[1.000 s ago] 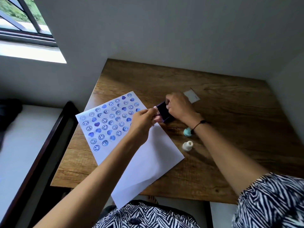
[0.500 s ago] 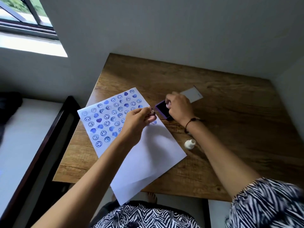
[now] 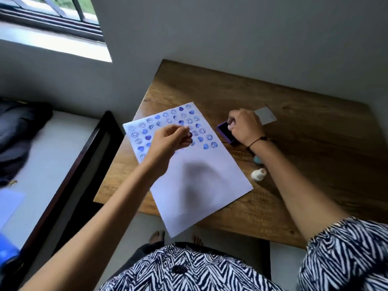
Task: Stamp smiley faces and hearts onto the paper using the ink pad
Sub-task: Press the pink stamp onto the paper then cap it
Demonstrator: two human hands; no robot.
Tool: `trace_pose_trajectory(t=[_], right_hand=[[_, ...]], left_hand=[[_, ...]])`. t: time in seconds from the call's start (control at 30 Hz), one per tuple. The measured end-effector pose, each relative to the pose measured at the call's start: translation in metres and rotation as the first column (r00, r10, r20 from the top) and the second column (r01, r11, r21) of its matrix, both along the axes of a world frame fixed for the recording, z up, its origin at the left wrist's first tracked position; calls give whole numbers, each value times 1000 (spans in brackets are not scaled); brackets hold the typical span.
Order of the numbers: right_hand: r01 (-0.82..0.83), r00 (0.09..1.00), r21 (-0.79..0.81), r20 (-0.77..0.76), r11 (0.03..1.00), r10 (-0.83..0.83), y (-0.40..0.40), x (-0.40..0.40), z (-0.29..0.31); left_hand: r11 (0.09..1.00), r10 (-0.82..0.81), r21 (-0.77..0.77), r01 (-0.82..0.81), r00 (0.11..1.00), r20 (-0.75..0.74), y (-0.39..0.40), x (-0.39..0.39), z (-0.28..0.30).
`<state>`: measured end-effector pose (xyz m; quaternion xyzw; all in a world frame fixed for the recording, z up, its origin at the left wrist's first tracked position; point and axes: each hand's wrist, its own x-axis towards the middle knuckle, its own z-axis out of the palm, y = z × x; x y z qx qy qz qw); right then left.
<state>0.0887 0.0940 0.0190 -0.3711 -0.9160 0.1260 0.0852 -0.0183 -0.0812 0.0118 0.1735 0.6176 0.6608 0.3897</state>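
Observation:
A white paper (image 3: 199, 185) lies slanted on the wooden table (image 3: 304, 164); its upper half carries rows of blue smiley and heart prints. My left hand (image 3: 170, 141) hovers over those prints, fingers pinched on a small stamp that is mostly hidden by the fingers. My right hand (image 3: 245, 126) rests on the purple ink pad (image 3: 223, 131) just right of the paper, gripping it. A teal stamp (image 3: 257, 159) and a white stamp (image 3: 258, 174) stand on the table beside my right forearm.
A pale lid or card (image 3: 266, 115) lies behind my right hand. The table meets white walls at the back and right. Left of it are a dark bed frame (image 3: 84, 156) and a white mattress with dark clothing. Bare feet show under the table's front edge.
My left hand has moved left from the ink pad to above the printed rows with the stamp. My right hand stays on the ink pad. The camera view has shifted left.

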Motion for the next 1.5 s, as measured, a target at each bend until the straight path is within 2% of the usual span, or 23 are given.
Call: trace_pose_trajectory(t=[0.07, 0.1, 0.17, 0.23, 0.3, 0.5, 0.7, 0.93, 1.07, 1.5], right_hand=[[18, 990, -19, -138, 1000, -20, -17, -3, 6], [2, 973, -79, -231, 997, -21, -31, -6, 10], [-87, 928, -319, -370, 944, -40, -66, -12, 14], [-191, 923, -498, -385, 846, -18, -106, -18, 12], [-242, 930, -524, -366, 817, 41, -136, -22, 5], [-322, 927, -334, -303, 886, 222, -173, -35, -5], [-320, 944, -182, -148, 930, 295, -183, -45, -15], [-357, 934, -37, -8, 933, 357, -190, -46, -19], [-410, 912, 84, 53, 908, 407, -200, -49, -21], [-373, 922, 70, 136, 925, 361, -206, -56, -17]], left_hand=[[999, 6, -40, -10, 995, -99, -25, -11, 0], [997, 22, -64, -30, 992, -124, -37, -17, 0], [993, 51, -103, -64, 992, -116, -58, -25, -1], [987, 77, -133, -87, 994, -78, -73, -30, -3], [986, 85, -142, -90, 995, -43, -81, -30, -4], [985, 143, -101, -139, 989, 34, -85, -30, -7], [985, 157, -87, -147, 980, 120, -88, -42, -13], [987, 143, -103, -126, 972, 185, -89, -51, -25], [988, 131, -101, -115, 977, 170, -88, -51, -27], [985, 142, -110, -130, 984, 104, -90, -47, -29]])
